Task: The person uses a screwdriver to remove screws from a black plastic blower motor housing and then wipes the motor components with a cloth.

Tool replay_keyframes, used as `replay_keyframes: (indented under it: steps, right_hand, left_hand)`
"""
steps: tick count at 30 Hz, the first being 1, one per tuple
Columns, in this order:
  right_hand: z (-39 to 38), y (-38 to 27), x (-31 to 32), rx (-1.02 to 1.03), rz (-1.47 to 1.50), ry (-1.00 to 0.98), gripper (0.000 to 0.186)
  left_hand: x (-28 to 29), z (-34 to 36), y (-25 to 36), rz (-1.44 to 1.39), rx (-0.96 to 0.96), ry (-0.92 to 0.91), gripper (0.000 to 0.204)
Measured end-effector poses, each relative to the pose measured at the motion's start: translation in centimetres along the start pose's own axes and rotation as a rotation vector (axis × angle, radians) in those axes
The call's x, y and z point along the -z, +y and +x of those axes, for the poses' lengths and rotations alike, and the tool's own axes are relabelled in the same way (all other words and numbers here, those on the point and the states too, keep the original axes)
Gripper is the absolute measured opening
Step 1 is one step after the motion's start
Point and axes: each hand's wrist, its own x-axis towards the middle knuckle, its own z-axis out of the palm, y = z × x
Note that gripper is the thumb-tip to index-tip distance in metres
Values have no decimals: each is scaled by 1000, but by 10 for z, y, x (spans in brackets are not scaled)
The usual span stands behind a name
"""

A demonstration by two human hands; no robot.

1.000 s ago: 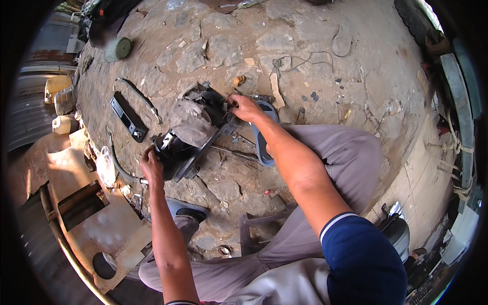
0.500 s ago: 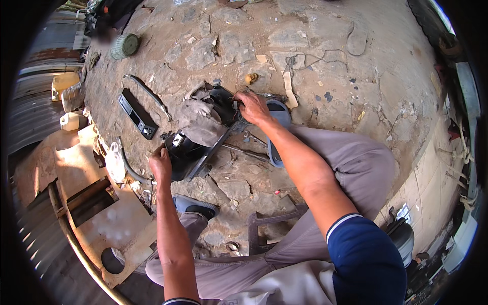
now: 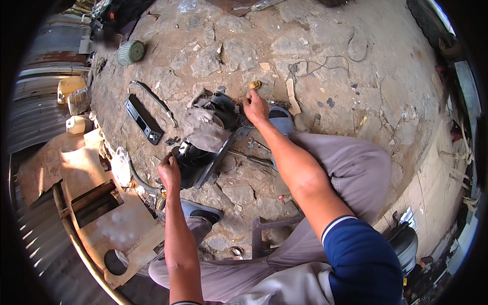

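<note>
On the ground between my feet sits a black plastic housing (image 3: 192, 161) with a grey cloth (image 3: 203, 129) draped over its middle. My left hand (image 3: 169, 173) is closed at the housing's left end, thumb and fingers on its edge. Just beyond the housing's right end, my right hand (image 3: 255, 107) is closed in a pinch; whatever its fingertips hold, if anything, is too small to make out. A crumpled yellowish lump (image 3: 255, 85) lies right by those fingertips. Thin wires show beside the housing's right end.
Left of the housing lie a long black panel (image 3: 143, 119) and a black hose (image 3: 152, 96). Tools (image 3: 259, 160) rest near my right foot. A cut wooden board (image 3: 117, 223) is at the left, and a green basket (image 3: 131, 52) farther off. Cardboard strips (image 3: 291, 96) lie on the right.
My right hand has moved away from the housing's right end, up beside the yellowish lump. My left hand stays at the left end. The whole view has shifted slightly.
</note>
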Motion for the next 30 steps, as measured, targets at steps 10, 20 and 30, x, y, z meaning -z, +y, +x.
replay_keyframes:
  steps: [10, 20, 30]
  right_hand:
    - [3, 26, 24, 93, 54, -194, 26]
    - [-9, 15, 19, 332, -195, -248, 19]
    - [-40, 3, 25, 149, -188, -253, 22]
  left_hand:
    - [-1, -7, 5, 4, -41, 53, 34]
    - [0, -6, 11, -18, 13, 13, 35]
    - [-4, -6, -1, -80, 83, 16, 35]
